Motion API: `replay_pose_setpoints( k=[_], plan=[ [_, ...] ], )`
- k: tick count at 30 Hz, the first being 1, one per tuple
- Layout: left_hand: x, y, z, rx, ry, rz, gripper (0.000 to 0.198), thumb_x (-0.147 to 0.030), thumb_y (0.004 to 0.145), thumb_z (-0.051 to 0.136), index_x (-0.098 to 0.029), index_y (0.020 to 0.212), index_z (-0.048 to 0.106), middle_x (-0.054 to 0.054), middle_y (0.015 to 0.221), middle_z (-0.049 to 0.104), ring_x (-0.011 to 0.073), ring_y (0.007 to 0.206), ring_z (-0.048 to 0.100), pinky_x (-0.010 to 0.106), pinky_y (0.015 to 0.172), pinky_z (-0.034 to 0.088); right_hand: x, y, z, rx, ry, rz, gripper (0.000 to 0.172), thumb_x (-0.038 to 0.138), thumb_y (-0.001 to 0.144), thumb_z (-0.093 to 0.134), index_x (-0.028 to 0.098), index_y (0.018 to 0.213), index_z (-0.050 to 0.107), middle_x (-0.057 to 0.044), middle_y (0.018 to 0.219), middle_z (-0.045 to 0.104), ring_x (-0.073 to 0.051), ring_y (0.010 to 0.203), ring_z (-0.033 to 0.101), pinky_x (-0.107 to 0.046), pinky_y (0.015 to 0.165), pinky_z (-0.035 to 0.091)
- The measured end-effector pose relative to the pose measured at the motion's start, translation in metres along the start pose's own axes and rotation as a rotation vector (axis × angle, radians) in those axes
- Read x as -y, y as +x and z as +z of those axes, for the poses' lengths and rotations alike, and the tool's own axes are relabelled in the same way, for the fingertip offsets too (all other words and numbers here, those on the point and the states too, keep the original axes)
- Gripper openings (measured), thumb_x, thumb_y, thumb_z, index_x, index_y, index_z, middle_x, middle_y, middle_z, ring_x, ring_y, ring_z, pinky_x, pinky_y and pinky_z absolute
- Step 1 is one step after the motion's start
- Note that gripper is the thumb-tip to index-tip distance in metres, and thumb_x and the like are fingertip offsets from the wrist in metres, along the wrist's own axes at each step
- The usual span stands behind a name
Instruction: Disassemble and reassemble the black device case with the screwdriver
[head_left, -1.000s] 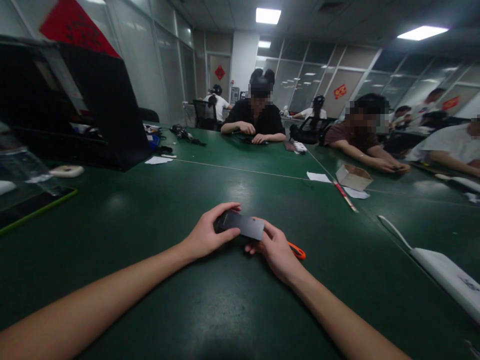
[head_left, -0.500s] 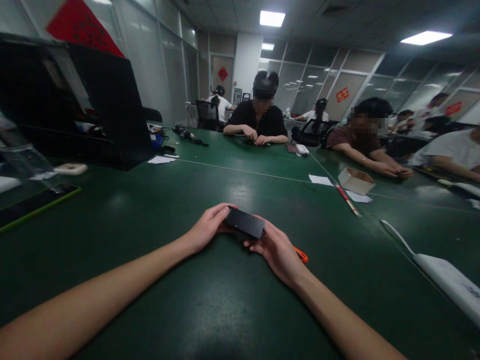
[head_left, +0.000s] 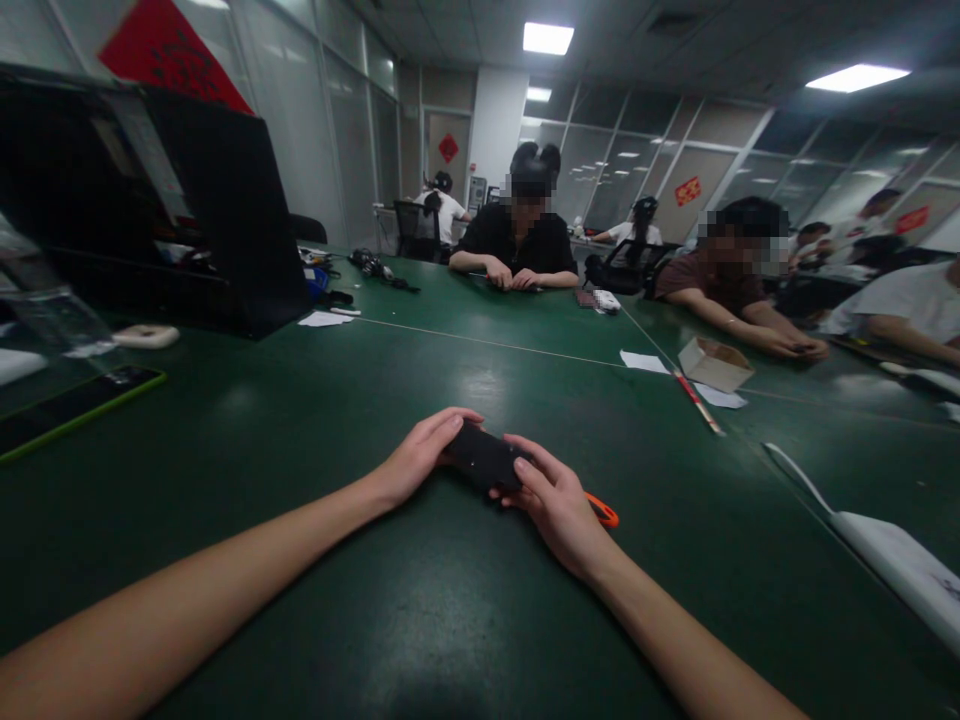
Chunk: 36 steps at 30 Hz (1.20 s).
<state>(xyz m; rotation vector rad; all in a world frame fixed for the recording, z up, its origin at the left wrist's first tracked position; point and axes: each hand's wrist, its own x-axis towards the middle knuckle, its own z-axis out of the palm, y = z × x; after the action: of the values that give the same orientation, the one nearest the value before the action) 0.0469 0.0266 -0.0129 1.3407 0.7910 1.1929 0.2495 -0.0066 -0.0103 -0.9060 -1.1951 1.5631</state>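
Observation:
Between my hands is a black rectangular box-like object point(head_left: 484, 458) with small bright dots on its upper face; its exact kind does not show. My left hand point(head_left: 424, 450) is closed around its left end, thumb on top. At the right end my right hand point(head_left: 555, 500) grips it, thumb on the upper face and fingers beneath. An orange-handled tool point(head_left: 602, 510) lies on the green table point(head_left: 420, 610) just beyond my right wrist, mostly hidden by that hand.
On the left stand a dark laptop point(head_left: 225, 210) and a clear container point(head_left: 49, 300) near a green-edged phone point(head_left: 82, 405). A small open box point(head_left: 714, 364), papers point(head_left: 643, 361) and a white power-bank-like block point(head_left: 900, 560) lie to the right. Co-workers point(head_left: 517, 235) sit across the table.
The black object has tilted in my hands, so its upper face no longer shines. My right thumb has moved onto that face. My left hand stays at the left end.

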Motion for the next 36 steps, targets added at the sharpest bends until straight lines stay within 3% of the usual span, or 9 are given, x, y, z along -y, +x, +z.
replay_pose_setpoints(
  k=[5, 10, 19, 25, 31, 36],
  plan=[
    [-0.007, -0.002, -0.001, 0.043, 0.343, 0.084, 0.037, -0.037, 0.074, 0.075, -0.02, 0.107, 0.07, 0.008, 0.105, 0.07, 0.0263, 0.099, 0.063, 0.034, 0.09, 0.046, -0.001, -0.002, -0.001, 0.037, -0.121, -0.043, 0.042, 0.039, 0.086, 0.068, 0.023, 0.124, 0.06, -0.004, 0.101, 0.068, -0.016, 0.075, 0.068, -0.03, 0.069, 0.054],
    [-0.009, -0.003, 0.001, 0.057, 0.352, 0.075, 0.034, -0.039, 0.074, 0.075, -0.018, 0.1, 0.069, 0.006, 0.095, 0.07, 0.0235, 0.089, 0.064, 0.033, 0.083, 0.048, 0.002, -0.004, 0.002, 0.032, -0.239, -0.068, 0.046, 0.04, 0.085, 0.067, 0.02, 0.125, 0.057, -0.005, 0.102, 0.067, -0.016, 0.075, 0.066, -0.03, 0.068, 0.054],
    [-0.011, -0.007, 0.005, 0.049, 0.356, 0.075, 0.033, -0.035, 0.076, 0.075, -0.017, 0.102, 0.066, 0.003, 0.095, 0.069, 0.0195, 0.089, 0.063, 0.031, 0.082, 0.048, 0.005, -0.005, 0.002, 0.029, -0.304, -0.051, 0.054, 0.036, 0.081, 0.071, 0.018, 0.129, 0.053, -0.005, 0.099, 0.069, -0.017, 0.077, 0.065, -0.032, 0.072, 0.054],
    [-0.011, -0.011, 0.009, 0.072, 0.509, 0.22, 0.039, -0.031, 0.071, 0.08, -0.018, 0.106, 0.069, 0.005, 0.107, 0.066, 0.0213, 0.102, 0.061, 0.033, 0.091, 0.045, 0.007, -0.012, 0.009, 0.004, -0.569, -0.253, 0.049, 0.027, 0.082, 0.069, 0.02, 0.129, 0.055, -0.009, 0.126, 0.061, -0.023, 0.112, 0.06, -0.036, 0.093, 0.049],
    [-0.013, -0.012, 0.009, 0.121, 0.609, 0.27, 0.042, -0.035, 0.076, 0.077, -0.019, 0.113, 0.067, 0.007, 0.109, 0.064, 0.0214, 0.102, 0.06, 0.034, 0.091, 0.046, 0.005, -0.014, 0.005, -0.023, -0.755, -0.315, 0.054, 0.027, 0.084, 0.068, 0.021, 0.134, 0.05, -0.009, 0.126, 0.061, -0.024, 0.108, 0.061, -0.036, 0.09, 0.05],
    [-0.013, -0.014, 0.011, 0.095, 0.645, 0.281, 0.035, -0.033, 0.077, 0.075, -0.018, 0.108, 0.067, 0.007, 0.106, 0.064, 0.0218, 0.1, 0.06, 0.035, 0.09, 0.045, 0.005, -0.012, 0.005, -0.004, -0.686, -0.284, 0.049, 0.03, 0.083, 0.069, 0.022, 0.13, 0.054, -0.007, 0.122, 0.063, -0.023, 0.104, 0.063, -0.036, 0.089, 0.051]
  ],
)
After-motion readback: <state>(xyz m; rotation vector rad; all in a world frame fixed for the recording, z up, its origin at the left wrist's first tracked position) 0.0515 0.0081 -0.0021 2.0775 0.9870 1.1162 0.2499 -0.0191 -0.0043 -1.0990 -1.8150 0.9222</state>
